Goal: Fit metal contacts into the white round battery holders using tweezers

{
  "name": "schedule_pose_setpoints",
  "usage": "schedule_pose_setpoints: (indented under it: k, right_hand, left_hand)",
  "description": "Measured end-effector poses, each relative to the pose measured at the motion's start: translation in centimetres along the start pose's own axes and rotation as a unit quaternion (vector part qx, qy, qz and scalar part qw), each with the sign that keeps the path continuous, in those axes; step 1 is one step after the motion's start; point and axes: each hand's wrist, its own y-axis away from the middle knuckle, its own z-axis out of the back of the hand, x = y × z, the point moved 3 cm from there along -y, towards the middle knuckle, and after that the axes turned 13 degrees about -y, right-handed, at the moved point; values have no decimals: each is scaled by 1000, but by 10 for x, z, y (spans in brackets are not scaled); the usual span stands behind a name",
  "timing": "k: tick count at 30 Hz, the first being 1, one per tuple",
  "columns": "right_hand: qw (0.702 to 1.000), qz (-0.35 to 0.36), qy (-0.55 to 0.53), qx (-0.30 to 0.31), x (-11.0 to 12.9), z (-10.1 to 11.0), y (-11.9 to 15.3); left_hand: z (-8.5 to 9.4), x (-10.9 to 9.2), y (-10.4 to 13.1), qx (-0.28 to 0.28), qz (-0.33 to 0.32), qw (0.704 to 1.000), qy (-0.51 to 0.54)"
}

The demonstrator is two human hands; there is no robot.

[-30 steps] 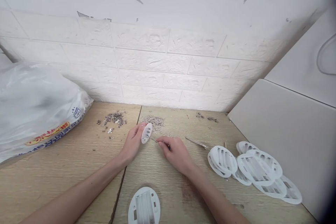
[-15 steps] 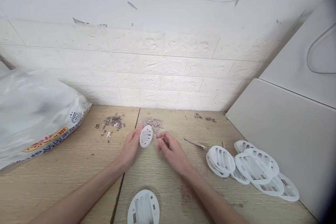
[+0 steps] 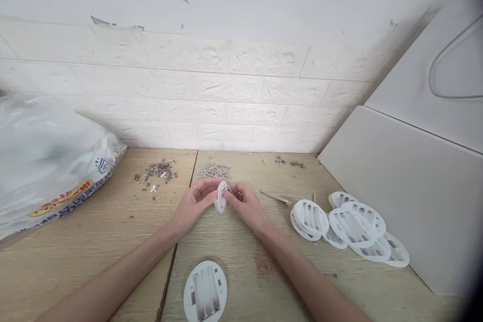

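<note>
A round white plastic battery holder (image 3: 221,198) is held up above the table, turned nearly edge-on. My left hand (image 3: 197,204) is closed on its left side, thumb against the near face. My right hand (image 3: 247,206) pinches its right edge while keeping a thin metal tool (image 3: 228,185) between the fingers; the tool's exact kind is hard to make out. Just behind the hands lies a pile of small shiny metal contacts (image 3: 214,171). Nearest me, another battery holder (image 3: 206,292) with long slots lies face up.
Metal tweezers (image 3: 276,197) lie right of my right hand. Beyond them, several battery holders (image 3: 354,226) overlap beside a grey panel (image 3: 400,186). More metal clips (image 3: 160,172) lie at left, near a full plastic bag (image 3: 56,161). A few small parts (image 3: 289,162) sit near the white brick wall (image 3: 241,90).
The battery holder has turned from facing me to nearly edge-on. My right hand has come in against it, and its tool now points more upright. The view has shifted slightly.
</note>
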Motion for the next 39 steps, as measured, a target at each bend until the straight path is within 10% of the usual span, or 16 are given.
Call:
schedule_pose_setpoints:
  k: [39]
  right_hand:
    - [976, 92, 192, 48, 8, -6, 7]
  left_hand:
    - [2, 9, -1, 8, 21, 980, -200]
